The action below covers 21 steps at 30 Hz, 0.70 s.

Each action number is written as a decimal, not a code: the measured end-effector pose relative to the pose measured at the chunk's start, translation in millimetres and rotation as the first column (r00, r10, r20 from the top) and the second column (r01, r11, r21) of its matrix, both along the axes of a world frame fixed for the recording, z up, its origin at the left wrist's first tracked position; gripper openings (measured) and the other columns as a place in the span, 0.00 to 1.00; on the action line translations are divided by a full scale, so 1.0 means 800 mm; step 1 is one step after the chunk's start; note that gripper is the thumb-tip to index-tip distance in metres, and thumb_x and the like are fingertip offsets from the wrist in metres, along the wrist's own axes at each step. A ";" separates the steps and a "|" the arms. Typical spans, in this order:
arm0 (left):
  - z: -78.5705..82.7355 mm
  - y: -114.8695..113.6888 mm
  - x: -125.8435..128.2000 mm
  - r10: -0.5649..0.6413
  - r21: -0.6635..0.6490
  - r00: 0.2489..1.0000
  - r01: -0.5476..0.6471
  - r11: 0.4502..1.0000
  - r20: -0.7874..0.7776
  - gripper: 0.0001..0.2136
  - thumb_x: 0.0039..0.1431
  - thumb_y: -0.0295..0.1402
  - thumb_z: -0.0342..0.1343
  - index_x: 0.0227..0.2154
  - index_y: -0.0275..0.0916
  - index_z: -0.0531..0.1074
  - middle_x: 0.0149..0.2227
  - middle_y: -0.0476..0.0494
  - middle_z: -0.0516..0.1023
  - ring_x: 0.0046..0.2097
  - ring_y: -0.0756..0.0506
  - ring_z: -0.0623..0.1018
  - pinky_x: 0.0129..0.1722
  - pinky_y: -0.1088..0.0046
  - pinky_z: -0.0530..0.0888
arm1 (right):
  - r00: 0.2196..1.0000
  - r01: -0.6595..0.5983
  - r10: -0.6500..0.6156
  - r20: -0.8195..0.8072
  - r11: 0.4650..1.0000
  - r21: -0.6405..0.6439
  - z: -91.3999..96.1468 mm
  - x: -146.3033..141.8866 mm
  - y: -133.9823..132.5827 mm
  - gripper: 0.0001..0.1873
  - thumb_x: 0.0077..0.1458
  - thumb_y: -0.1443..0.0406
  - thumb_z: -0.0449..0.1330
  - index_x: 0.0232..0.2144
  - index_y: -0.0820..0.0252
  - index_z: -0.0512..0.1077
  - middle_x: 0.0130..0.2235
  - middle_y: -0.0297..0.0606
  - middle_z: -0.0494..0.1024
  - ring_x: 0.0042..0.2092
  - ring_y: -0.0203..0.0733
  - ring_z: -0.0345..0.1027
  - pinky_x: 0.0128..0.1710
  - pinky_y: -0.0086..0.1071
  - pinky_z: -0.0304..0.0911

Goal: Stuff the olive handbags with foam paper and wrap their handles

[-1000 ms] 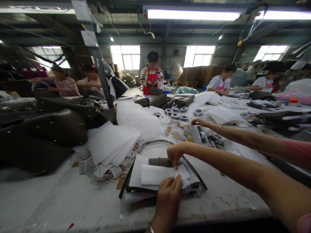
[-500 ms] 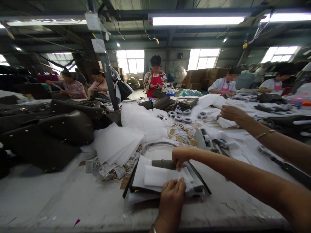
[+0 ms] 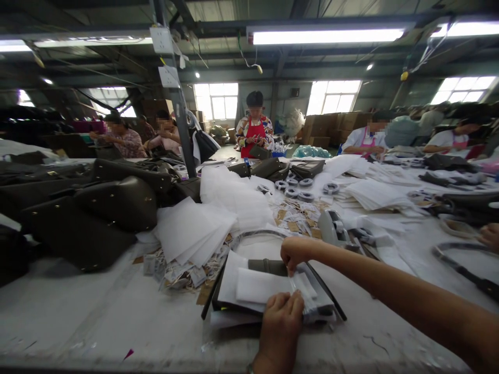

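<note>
A dark olive handbag (image 3: pixel 268 267) lies flat in front of me, with white foam sheets (image 3: pixel 261 285) over it and its looped handle (image 3: pixel 259 232) pointing away. My right hand (image 3: pixel 298 253) is closed, fingertips pinched at the upper end of what looks like a strip of clear tape (image 3: pixel 299 284) across the foam. At the lower end of that strip, my left hand (image 3: pixel 283 322) presses down with bent fingers held together. Its thumb is partly hidden, so I cannot tell how firmly it grips.
Paper tags (image 3: pixel 191 275) and fanned foam sheets (image 3: pixel 195 228) lie left of the bag. A grey tape dispenser (image 3: pixel 331 228) stands to the right, with rings (image 3: pixel 306 183) behind. Dark bags (image 3: pixel 86 223) are heaped at left. A co-worker's hand (image 3: pixel 490 236) shows at the right edge.
The co-worker's arm has drawn back from the foam stack to the right edge. The view has turned slightly left. Both my hands keep nearly the same place on the bag.
</note>
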<state>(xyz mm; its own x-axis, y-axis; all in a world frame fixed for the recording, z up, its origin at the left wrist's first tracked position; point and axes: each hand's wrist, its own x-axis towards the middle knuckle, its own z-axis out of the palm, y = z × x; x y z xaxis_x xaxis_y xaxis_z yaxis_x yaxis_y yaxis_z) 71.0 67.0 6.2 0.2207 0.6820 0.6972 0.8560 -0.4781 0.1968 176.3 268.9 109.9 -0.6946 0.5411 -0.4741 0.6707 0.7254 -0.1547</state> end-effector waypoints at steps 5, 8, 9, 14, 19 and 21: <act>-0.004 0.001 0.002 0.003 0.025 1.000 -0.004 1.000 0.014 0.11 0.64 0.28 0.57 0.49 0.40 0.72 0.39 0.47 0.82 0.40 0.45 0.78 0.40 0.68 0.76 | 0.996 0.040 -0.047 -0.071 0.994 -0.104 -0.006 0.013 0.014 0.14 0.42 0.57 0.71 0.33 0.57 0.83 0.29 0.34 0.82 0.31 0.38 0.72 0.30 0.26 0.60; -0.006 0.003 0.002 -0.001 0.024 1.000 0.000 1.000 0.024 0.11 0.64 0.28 0.57 0.48 0.40 0.72 0.39 0.48 0.82 0.40 0.45 0.79 0.40 0.68 0.76 | 0.997 0.051 -0.061 -0.056 0.983 -0.177 -0.010 0.014 0.022 0.13 0.46 0.61 0.69 0.36 0.59 0.83 0.31 0.34 0.83 0.34 0.39 0.74 0.33 0.25 0.63; -0.007 0.003 0.002 0.002 0.022 1.000 -0.003 1.000 0.023 0.11 0.64 0.28 0.57 0.48 0.40 0.72 0.39 0.48 0.82 0.40 0.45 0.79 0.40 0.68 0.76 | 0.997 0.057 -0.066 -0.042 0.980 -0.192 -0.011 0.013 0.024 0.13 0.47 0.62 0.68 0.37 0.59 0.82 0.31 0.34 0.83 0.34 0.39 0.75 0.33 0.26 0.64; -0.006 0.003 0.000 0.021 -0.001 0.999 -0.021 1.000 -0.026 0.11 0.64 0.29 0.57 0.49 0.40 0.72 0.40 0.46 0.82 0.41 0.46 0.78 0.41 0.69 0.76 | 0.994 0.097 -0.086 0.066 0.976 -0.196 -0.015 0.004 0.026 0.09 0.54 0.65 0.66 0.39 0.62 0.80 0.33 0.35 0.81 0.35 0.39 0.75 0.36 0.30 0.68; -0.005 0.001 0.002 0.017 0.046 1.000 -0.018 0.999 0.023 0.11 0.62 0.28 0.60 0.47 0.41 0.72 0.39 0.48 0.82 0.39 0.46 0.78 0.40 0.69 0.76 | 0.981 0.117 -0.097 0.168 0.987 -0.112 -0.019 -0.010 0.023 0.11 0.61 0.61 0.63 0.39 0.64 0.75 0.39 0.36 0.79 0.40 0.41 0.74 0.42 0.39 0.71; -0.004 0.002 0.003 0.019 0.056 0.999 -0.021 0.998 0.034 0.11 0.61 0.27 0.60 0.47 0.41 0.73 0.40 0.50 0.82 0.39 0.46 0.78 0.39 0.69 0.76 | 0.974 0.121 -0.103 0.199 0.989 -0.082 -0.021 -0.015 0.022 0.11 0.61 0.60 0.62 0.40 0.64 0.75 0.40 0.36 0.78 0.41 0.42 0.74 0.42 0.39 0.71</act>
<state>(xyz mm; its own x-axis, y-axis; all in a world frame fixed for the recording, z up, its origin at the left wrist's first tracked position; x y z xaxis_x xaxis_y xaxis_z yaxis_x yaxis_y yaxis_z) 73.1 68.4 3.3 0.1831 0.6452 0.7417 0.8587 -0.4724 0.1989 164.0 286.8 93.1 -0.5217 0.5579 -0.6455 0.7709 0.6323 -0.0765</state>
